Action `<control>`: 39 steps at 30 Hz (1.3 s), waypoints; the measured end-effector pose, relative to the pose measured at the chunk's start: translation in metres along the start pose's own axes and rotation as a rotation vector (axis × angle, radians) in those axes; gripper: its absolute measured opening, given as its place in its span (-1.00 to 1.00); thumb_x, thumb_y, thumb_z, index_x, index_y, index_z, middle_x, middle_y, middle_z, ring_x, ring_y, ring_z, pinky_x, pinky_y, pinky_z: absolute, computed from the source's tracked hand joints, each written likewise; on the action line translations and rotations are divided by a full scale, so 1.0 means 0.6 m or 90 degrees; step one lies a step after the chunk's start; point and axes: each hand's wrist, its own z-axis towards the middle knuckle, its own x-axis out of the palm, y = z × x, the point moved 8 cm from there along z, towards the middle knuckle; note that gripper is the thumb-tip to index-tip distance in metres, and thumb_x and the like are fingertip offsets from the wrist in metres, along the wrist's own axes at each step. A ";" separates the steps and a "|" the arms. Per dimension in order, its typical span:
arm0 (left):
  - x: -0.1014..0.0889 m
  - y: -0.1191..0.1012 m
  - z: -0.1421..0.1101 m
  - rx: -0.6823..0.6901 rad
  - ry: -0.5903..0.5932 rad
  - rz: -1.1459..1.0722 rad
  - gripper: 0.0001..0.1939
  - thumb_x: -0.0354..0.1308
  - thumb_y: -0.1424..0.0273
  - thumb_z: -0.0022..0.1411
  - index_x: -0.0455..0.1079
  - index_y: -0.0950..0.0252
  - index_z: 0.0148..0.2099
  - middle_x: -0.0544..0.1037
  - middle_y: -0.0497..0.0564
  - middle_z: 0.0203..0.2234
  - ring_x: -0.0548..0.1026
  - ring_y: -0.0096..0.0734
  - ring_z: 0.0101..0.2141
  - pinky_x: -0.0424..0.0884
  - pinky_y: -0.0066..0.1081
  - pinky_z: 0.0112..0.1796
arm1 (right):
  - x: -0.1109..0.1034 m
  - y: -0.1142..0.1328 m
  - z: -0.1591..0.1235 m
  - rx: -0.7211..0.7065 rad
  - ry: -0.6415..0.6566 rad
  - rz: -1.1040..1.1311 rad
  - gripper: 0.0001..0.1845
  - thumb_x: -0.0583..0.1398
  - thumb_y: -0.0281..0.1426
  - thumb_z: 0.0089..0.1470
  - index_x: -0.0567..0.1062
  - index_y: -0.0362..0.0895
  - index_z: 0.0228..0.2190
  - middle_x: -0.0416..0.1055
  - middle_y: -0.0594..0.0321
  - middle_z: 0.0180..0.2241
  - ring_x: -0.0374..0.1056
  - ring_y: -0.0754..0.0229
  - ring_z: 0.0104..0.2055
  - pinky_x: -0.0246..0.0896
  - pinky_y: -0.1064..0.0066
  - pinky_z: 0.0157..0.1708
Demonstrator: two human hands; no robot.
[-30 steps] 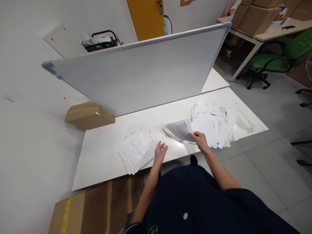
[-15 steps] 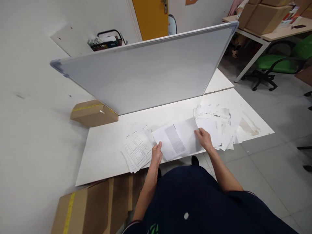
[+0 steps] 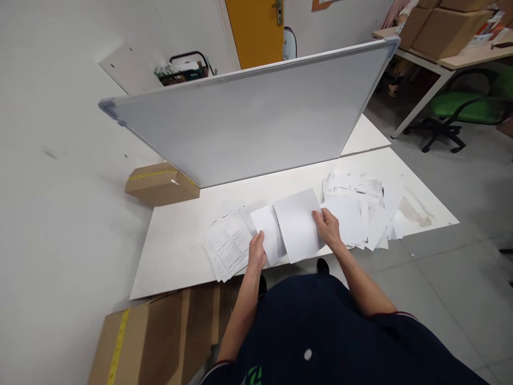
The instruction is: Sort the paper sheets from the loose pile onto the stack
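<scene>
My left hand (image 3: pixel 257 251) pinches the edge of a white paper sheet (image 3: pixel 267 227) above the front edge of the table. In my right hand (image 3: pixel 327 227) is another paper sheet (image 3: pixel 298 222), its blank face showing, which overlaps the left one. Whether each hand holds one sheet or more, I cannot tell. Left of my left hand lies a fanned pile of printed sheets (image 3: pixel 230 246) with boxed grids. Beyond my right hand spreads a loose heap of papers (image 3: pixel 360 206), mostly white with some dark print at the edges.
A large whiteboard (image 3: pixel 248 117) stands upright along the back of the white table (image 3: pixel 172 251). One cardboard box (image 3: pixel 160 187) sits at the table's left end, and larger boxes (image 3: pixel 160 342) stand below it. A green chair (image 3: pixel 465 107) is at the right, by a desk (image 3: pixel 452 59).
The sheet with a printed text block is no longer visible. A blank-faced sheet in my right hand has come left across the sheet in my left hand. The view has shifted slightly.
</scene>
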 end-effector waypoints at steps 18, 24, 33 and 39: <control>0.025 -0.022 -0.014 0.146 0.050 0.071 -0.60 0.09 0.11 0.11 0.38 0.35 -0.18 0.53 0.07 -0.31 0.46 -0.32 -0.22 0.32 -0.31 -0.12 | 0.109 -0.021 -0.021 0.025 0.258 0.159 -0.52 0.20 -0.13 -0.11 0.39 -0.16 -0.18 0.40 0.10 -0.19 0.30 0.14 -0.21 0.19 0.34 -0.28; 0.020 -0.026 -0.016 0.207 0.079 0.174 -0.66 0.16 0.18 0.05 0.42 0.31 -0.19 0.54 0.00 -0.37 0.46 -0.35 -0.27 0.32 -0.36 -0.16 | 0.134 -0.048 -0.028 0.053 0.393 0.335 -0.70 0.23 -0.26 -0.14 0.48 -0.15 -0.32 0.47 0.23 -0.37 0.36 0.15 -0.31 0.23 0.29 -0.23; -0.005 0.047 0.022 0.165 0.055 0.192 -0.72 0.22 0.24 -0.06 0.44 0.32 -0.32 0.54 -0.01 -0.46 0.47 -0.35 -0.35 0.33 -0.35 -0.22 | 0.171 -0.143 -0.039 0.045 0.329 0.256 -0.72 0.19 -0.25 -0.14 0.48 -0.16 -0.36 0.47 0.19 -0.37 0.35 0.13 -0.30 0.23 0.28 -0.25; -0.010 0.049 0.022 0.157 0.042 0.181 -0.75 0.22 0.26 -0.06 0.45 0.31 -0.33 0.54 -0.01 -0.47 0.47 -0.31 -0.34 0.33 -0.29 -0.19 | 0.164 -0.134 -0.041 0.024 0.373 0.168 -0.70 0.16 -0.21 -0.10 0.45 -0.16 -0.35 0.44 0.25 -0.42 0.33 0.17 -0.35 0.22 0.33 -0.28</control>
